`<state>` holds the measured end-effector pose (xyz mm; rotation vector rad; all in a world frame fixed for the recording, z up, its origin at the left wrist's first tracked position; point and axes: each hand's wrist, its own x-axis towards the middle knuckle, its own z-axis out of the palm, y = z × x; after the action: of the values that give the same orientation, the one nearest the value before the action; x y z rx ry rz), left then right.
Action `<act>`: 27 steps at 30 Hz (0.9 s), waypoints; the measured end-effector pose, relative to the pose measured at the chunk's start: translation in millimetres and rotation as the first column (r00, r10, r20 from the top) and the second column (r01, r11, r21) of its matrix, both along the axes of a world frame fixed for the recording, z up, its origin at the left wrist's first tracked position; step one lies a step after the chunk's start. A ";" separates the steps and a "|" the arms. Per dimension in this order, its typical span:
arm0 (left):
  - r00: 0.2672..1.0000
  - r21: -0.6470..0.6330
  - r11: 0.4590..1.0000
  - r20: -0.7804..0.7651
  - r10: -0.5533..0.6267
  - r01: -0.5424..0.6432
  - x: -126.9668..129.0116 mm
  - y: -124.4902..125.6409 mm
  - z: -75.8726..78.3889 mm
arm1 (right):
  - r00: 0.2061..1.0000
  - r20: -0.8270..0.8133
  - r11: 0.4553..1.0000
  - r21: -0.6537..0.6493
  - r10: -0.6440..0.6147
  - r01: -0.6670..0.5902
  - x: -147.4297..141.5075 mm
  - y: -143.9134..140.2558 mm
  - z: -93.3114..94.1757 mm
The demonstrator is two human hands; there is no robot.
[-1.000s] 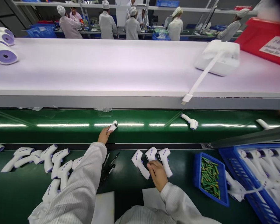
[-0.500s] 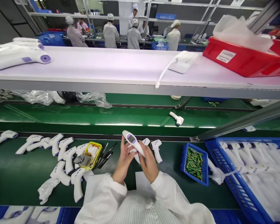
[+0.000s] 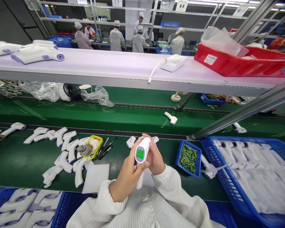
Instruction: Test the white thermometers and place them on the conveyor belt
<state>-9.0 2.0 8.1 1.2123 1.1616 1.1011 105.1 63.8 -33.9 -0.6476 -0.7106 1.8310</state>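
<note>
I hold a white infrared thermometer [image 3: 141, 155] upright in front of my chest, its screen lit green and facing me. My left hand [image 3: 127, 175] wraps the handle from the left, thumb on its side. My right hand [image 3: 155, 156] grips the head from the right. Behind my hands, two more white thermometers [image 3: 131, 141] lie on the green bench. A small blue tray of green batteries [image 3: 188, 157] sits just right of my hands.
Several white thermometers [image 3: 66, 147] and a yellow tray [image 3: 91, 147] with tweezers beside it lie at left. A large blue crate of thermometers [image 3: 249, 167] is at right. One thermometer [image 3: 171, 118] rides the green conveyor. A white shelf [image 3: 114, 68] spans overhead; people in white work beyond.
My left hand came back from the conveyor, where it left a thermometer. Both hands picked up another thermometer from the bench, raised it upright, and its screen now glows green.
</note>
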 end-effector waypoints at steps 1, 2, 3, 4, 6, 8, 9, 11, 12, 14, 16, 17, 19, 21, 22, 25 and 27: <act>1.000 0.001 1.000 0.001 -0.020 0.020 1.1 -2.5 3.9 | 0.999 -0.049 1.000 -0.028 0.003 -0.005 -0.4 -2.1 4.8; 1.000 0.005 1.000 -0.006 -0.028 0.028 1.8 -4.5 6.9 | 0.996 -0.093 0.999 -0.052 0.008 -0.013 -0.6 -4.2 9.0; 0.999 0.013 1.000 -0.022 -0.028 0.029 2.3 -6.3 8.9 | 0.991 -0.132 0.997 -0.070 0.018 -0.027 -0.8 -6.3 12.3; 0.999 0.026 0.999 -0.045 -0.021 0.023 2.7 -8.0 10.0 | 0.986 -0.164 0.996 -0.084 0.025 -0.040 -1.0 -8.1 15.0; 0.996 0.056 0.998 -0.090 0.001 0.004 3.8 -10.8 10.4 | 0.976 -0.211 0.994 -0.090 0.047 -0.068 -1.1 -10.6 18.3; 0.993 0.080 0.997 -0.114 0.020 -0.011 5.2 -13.1 9.5 | 0.968 -0.241 0.992 -0.084 0.068 -0.090 -1.2 -11.7 19.5; 0.993 0.091 0.996 -0.117 0.024 -0.014 5.9 -14.0 9.0 | 0.966 -0.249 0.992 -0.078 0.073 -0.095 -1.2 -12.0 19.6; 0.994 0.101 0.995 -0.111 0.023 -0.012 6.8 -15.1 8.4 | 0.964 -0.253 0.993 -0.069 0.076 -0.096 -1.3 -12.0 19.3; 0.994 0.105 0.994 -0.111 0.022 -0.010 6.9 -15.3 8.4 | 0.965 -0.251 0.993 -0.068 0.074 -0.093 -1.3 -11.9 19.0; 0.993 0.106 0.994 -0.115 0.025 -0.013 6.6 -15.3 8.9 | 0.966 -0.246 0.993 -0.067 0.074 -0.093 -1.5 -11.8 18.7; 0.992 0.101 0.995 -0.119 0.034 -0.022 5.9 -15.1 9.7 | 0.968 -0.240 0.993 -0.067 0.076 -0.095 -1.7 -11.7 18.8; 0.992 0.096 0.995 -0.118 0.038 -0.026 5.7 -15.0 10.2 | 0.970 -0.232 0.993 -0.066 0.077 -0.095 -1.9 -11.7 19.0; 0.993 0.085 0.996 -0.112 0.040 -0.031 5.5 -15.0 10.7 | 0.975 -0.206 0.993 -0.067 0.083 -0.098 -2.1 -11.7 19.6; 0.993 0.076 0.996 -0.108 0.043 -0.035 5.5 -15.2 10.7 | 0.981 -0.172 0.992 -0.068 0.090 -0.103 -2.1 -11.8 19.9; 0.993 0.070 0.997 -0.108 0.046 -0.038 5.6 -15.4 10.5 | 0.984 -0.152 0.993 -0.067 0.091 -0.102 -1.9 -11.8 19.9; 0.991 0.041 0.997 -0.117 0.066 -0.062 5.8 -16.2 9.6 | 0.992 -0.090 0.993 -0.066 0.093 -0.099 -0.7 -12.3 19.4; 0.989 0.029 0.997 -0.123 0.079 -0.076 5.8 -16.8 9.5 | 0.992 -0.075 0.992 -0.069 0.100 -0.105 0.4 -12.9 19.0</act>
<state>-3.2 -14.8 17.6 1.2785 1.3030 1.1131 105.5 50.9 -14.8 -0.5997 -0.6423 1.9730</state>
